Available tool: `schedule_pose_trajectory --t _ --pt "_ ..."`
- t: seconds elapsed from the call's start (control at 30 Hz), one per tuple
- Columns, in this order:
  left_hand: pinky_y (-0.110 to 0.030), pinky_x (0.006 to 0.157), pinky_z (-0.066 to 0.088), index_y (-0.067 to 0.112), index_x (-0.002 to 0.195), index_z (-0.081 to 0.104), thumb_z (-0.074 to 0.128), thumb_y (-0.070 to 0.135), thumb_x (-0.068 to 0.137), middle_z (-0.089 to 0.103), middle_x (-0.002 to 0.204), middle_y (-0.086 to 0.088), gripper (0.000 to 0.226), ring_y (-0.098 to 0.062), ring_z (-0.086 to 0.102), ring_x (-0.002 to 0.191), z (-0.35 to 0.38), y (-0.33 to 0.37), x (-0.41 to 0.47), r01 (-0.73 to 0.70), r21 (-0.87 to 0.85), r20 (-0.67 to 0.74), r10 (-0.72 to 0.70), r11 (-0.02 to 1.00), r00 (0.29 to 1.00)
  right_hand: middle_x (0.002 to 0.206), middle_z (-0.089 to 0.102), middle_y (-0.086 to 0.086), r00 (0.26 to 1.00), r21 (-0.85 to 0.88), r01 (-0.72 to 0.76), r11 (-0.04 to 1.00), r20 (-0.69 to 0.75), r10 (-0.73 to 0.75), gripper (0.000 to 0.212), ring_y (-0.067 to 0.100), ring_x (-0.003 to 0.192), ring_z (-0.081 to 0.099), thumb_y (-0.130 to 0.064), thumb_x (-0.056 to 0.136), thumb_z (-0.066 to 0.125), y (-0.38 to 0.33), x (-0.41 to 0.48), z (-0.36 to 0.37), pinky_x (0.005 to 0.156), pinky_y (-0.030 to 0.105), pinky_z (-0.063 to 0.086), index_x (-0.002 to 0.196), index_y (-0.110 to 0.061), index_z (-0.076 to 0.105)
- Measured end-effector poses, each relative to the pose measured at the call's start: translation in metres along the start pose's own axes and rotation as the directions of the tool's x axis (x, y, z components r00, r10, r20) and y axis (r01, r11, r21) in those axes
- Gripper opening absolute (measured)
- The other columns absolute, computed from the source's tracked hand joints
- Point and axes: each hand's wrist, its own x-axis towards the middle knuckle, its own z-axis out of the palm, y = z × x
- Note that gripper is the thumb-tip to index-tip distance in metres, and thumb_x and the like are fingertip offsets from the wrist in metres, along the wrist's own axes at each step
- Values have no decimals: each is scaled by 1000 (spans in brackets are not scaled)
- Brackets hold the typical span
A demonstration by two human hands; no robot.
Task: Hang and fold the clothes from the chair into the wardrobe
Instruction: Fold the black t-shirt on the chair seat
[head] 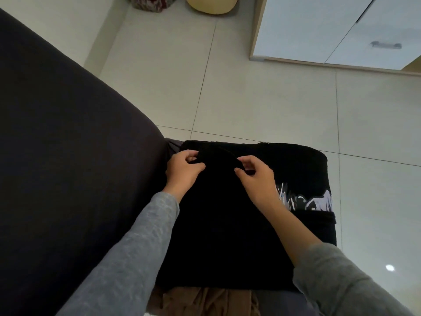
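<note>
A black garment (227, 224) with a white printed picture at its right side lies spread flat in front of me, over other clothes. My left hand (182, 171) pinches a raised fold near the garment's far left edge. My right hand (255, 176) pinches the same fold a little to the right, thumb and fingers curled on the cloth. A brown piece of clothing (205, 302) sticks out from under the black one at the bottom. The wardrobe (319, 30) stands at the top right with its pale doors closed.
A large dark grey upholstered surface (68, 156) fills the left side, right beside the garment. Pale floor tiles (250, 99) stretch beyond it. A cream rounded object (211, 4) and a patterned red-and-grey object (152, 2) sit at the top edge.
</note>
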Motion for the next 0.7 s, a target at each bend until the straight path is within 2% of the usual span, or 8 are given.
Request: schedule_pose_trajectory --t 0.07,0.17,0.23,0.3,0.37,0.43,0.53,0.7 --pt "-20 76 47 12 97 68 68 2 75 58 80 8 25 -8 56 76 -5 0 -17 -134 -32 -81 131 990 988 96 64 -5 998 36 66 997 -3 -66 19 4 92 58 -5 87 61 1 -14 0 81 14 45 98 -20 64" --pt "-19 79 43 23 75 60 60 -1 72 54 81 11 24 -13 54 82 -14 -12 -51 -354 -65 -167 339 933 926 92 63 -4 978 49 206 977 -55 -203 22 6 90 59 0 84 57 6 -44 -3 81 14 45 91 -19 64" --pt "-18 81 40 34 69 52 53 7 67 53 80 14 27 -8 52 83 -18 -31 -72 -435 -36 -110 429 900 897 89 61 -5 950 26 311 950 -27 -310 19 7 90 58 -3 79 52 17 -67 -4 82 17 45 87 -17 63" --pt "-29 85 39 31 68 53 47 21 67 56 81 18 12 -4 51 86 -22 -57 -91 -457 79 56 454 886 889 90 60 -7 936 -29 347 938 79 -343 20 6 93 56 -9 75 48 33 -89 -4 85 18 43 87 -15 63" --pt "-35 90 33 34 73 60 42 34 70 59 84 22 18 2 49 93 -26 -78 -105 -491 244 222 445 836 867 97 61 -10 925 -115 336 935 227 -305 26 1 102 53 -11 74 46 52 -106 -5 91 16 39 91 -16 65" --pt "-32 91 32 35 74 65 40 43 78 60 88 22 26 6 46 98 -27 -88 -114 -532 394 277 455 750 846 108 59 -13 909 -177 302 937 350 -227 33 -9 117 43 -9 76 44 66 -119 -7 101 10 30 99 -17 66" --pt "-27 85 33 26 76 68 38 49 88 60 86 20 40 1 51 92 -23 -84 -126 -495 529 177 481 689 859 119 51 -20 907 -203 254 946 388 -161 39 -13 124 31 -4 81 43 70 -129 -19 106 6 20 112 -18 63" --pt "-30 81 41 14 91 68 39 35 85 58 100 2 36 -15 52 96 -6 -67 -149 -401 611 18 495 682 869 128 36 -27 950 -283 172 943 302 -83 44 -12 126 27 -9 93 47 72 -141 -67 110 14 25 133 -27 47"
